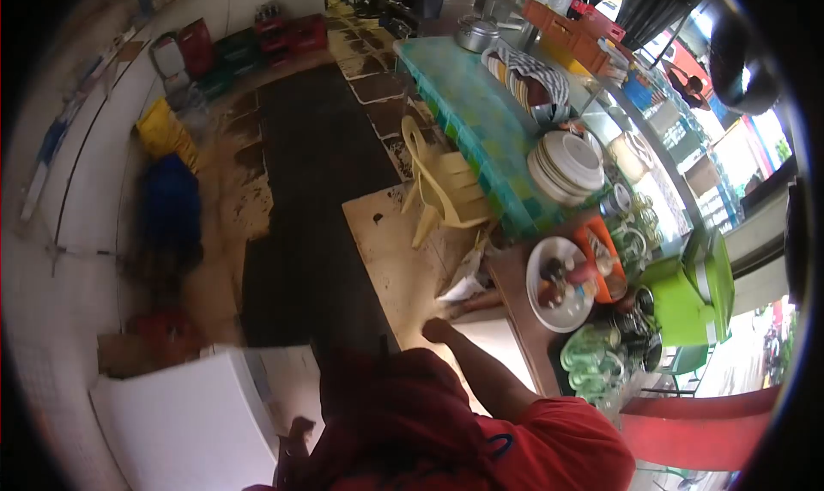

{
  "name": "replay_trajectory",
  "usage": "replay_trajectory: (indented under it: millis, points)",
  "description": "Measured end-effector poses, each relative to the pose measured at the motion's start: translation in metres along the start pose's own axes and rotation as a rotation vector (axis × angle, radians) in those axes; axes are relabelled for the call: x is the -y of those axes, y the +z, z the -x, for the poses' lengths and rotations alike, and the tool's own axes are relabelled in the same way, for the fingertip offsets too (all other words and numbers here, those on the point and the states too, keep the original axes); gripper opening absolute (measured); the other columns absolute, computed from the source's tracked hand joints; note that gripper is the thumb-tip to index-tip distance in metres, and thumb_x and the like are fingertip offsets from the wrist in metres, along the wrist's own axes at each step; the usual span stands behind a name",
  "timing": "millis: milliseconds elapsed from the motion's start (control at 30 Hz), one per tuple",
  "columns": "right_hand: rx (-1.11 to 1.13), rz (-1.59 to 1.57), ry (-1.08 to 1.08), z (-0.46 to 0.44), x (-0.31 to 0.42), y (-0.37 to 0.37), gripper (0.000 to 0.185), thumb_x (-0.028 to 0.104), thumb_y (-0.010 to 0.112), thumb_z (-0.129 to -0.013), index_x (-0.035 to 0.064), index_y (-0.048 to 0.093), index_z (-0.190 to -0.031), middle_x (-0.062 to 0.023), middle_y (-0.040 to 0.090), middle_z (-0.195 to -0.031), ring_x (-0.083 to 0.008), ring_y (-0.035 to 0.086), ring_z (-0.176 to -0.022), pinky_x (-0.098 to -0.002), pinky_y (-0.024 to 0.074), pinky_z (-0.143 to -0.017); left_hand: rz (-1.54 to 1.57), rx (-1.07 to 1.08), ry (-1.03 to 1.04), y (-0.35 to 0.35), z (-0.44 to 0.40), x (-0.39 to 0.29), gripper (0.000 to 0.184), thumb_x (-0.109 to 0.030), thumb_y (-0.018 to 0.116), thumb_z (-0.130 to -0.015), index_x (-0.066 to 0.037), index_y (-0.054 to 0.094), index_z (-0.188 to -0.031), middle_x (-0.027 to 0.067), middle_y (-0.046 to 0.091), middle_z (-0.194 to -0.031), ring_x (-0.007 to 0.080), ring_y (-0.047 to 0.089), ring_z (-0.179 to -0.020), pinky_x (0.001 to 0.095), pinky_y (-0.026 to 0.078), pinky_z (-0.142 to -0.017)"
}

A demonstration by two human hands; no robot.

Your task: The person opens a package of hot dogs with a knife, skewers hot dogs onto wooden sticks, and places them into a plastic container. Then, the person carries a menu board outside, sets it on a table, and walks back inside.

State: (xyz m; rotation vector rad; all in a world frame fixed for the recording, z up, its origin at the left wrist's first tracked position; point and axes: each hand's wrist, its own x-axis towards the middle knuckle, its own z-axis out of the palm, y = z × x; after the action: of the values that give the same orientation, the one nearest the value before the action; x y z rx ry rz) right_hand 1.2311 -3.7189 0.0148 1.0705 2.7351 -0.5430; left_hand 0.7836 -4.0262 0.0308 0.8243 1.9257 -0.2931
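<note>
My right hand (436,330) hangs low in front of me with its fingers curled in, and nothing shows in it. Close to it are the side of a brown-topped counter (512,295) and a white panel (504,341) below. At the bottom left, my left hand (300,427) is small and dim beside a white box-shaped appliance (184,414); its fingers cannot be made out. On the counter, a white plate (549,315) carries bottles of sauce, next to an orange basket (603,259). Green glass mugs (592,358) stand nearer me.
A dark mat (318,148) runs along the tiled floor. A yellow plastic chair (446,186) stands by a green-covered table (472,105) bearing stacked plates (566,165) and a pot (476,33). Crates (232,57) line the left wall. A lime-green cooler (682,298) is at right.
</note>
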Motion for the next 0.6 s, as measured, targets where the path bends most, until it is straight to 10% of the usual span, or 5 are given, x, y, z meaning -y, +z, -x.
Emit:
replay_trajectory:
  millis: [233,433,600]
  points:
    - [-0.433,-0.358,0.091,-0.316,-0.092,-0.166,0.021,0.017,0.048,-0.081,0.0006,0.059,-0.073,-0.0192,0.06,-0.077,-0.0347,0.06,-0.079,-0.0441,0.0487,-0.071,0.1,-0.021,-0.081,-0.175,-0.143,-0.103,0.031,-0.028,0.054,-0.084,-0.003,0.059,-0.103,0.014,0.06,-0.1,0.0236,0.057,-0.089,0.0365,0.044,-0.077]
    - [0.272,0.165,-0.08,-0.381,-0.186,-0.177,0.01,0.019,0.058,-0.074,0.0109,0.064,-0.078,-0.0091,0.065,-0.078,-0.0266,0.063,-0.072,-0.0394,0.0495,-0.06,0.307,-0.272,0.039,-0.46,-0.306,-0.31,0.021,-0.02,0.053,-0.082,-0.005,0.063,-0.093,0.0124,0.063,-0.088,0.0197,0.06,-0.075,0.0358,0.047,-0.065]
    - [0.188,-1.425,0.781,-0.437,-0.253,-0.256,0.022,0.026,0.055,-0.079,0.006,0.065,-0.077,-0.0125,0.064,-0.076,-0.0266,0.062,-0.073,-0.0407,0.0497,-0.064,0.57,-0.47,0.438,-0.704,-0.385,-0.529,0.019,-0.011,0.05,-0.085,0.003,0.056,-0.096,0.013,0.061,-0.09,0.0212,0.058,-0.082,0.0357,0.046,-0.068]
